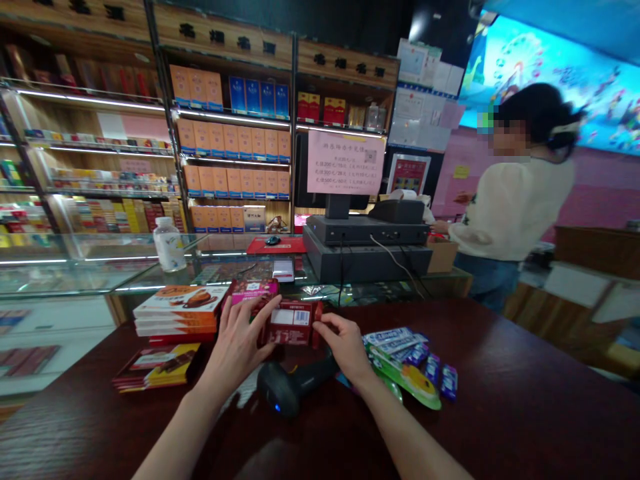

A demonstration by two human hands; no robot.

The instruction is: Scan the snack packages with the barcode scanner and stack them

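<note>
Both my hands hold a dark red snack packet [290,324] with a white barcode label, just above the dark wooden counter [500,400]. My left hand [240,347] grips its left end, fingers wrapped over the top. My right hand [345,347] pinches its right end. A black handheld barcode scanner [290,387] lies on the counter directly under my hands, a blue light showing on it. A pink-topped box [253,291] stands just behind the packet.
A stack of orange and white boxes [177,310] and flat chocolate bars [157,367] lie left. Blue and green candy packets [410,363] lie right. Behind stand a till [367,247], a glass case with a white bottle [169,245], stocked shelves, and a person in a cream top [515,207].
</note>
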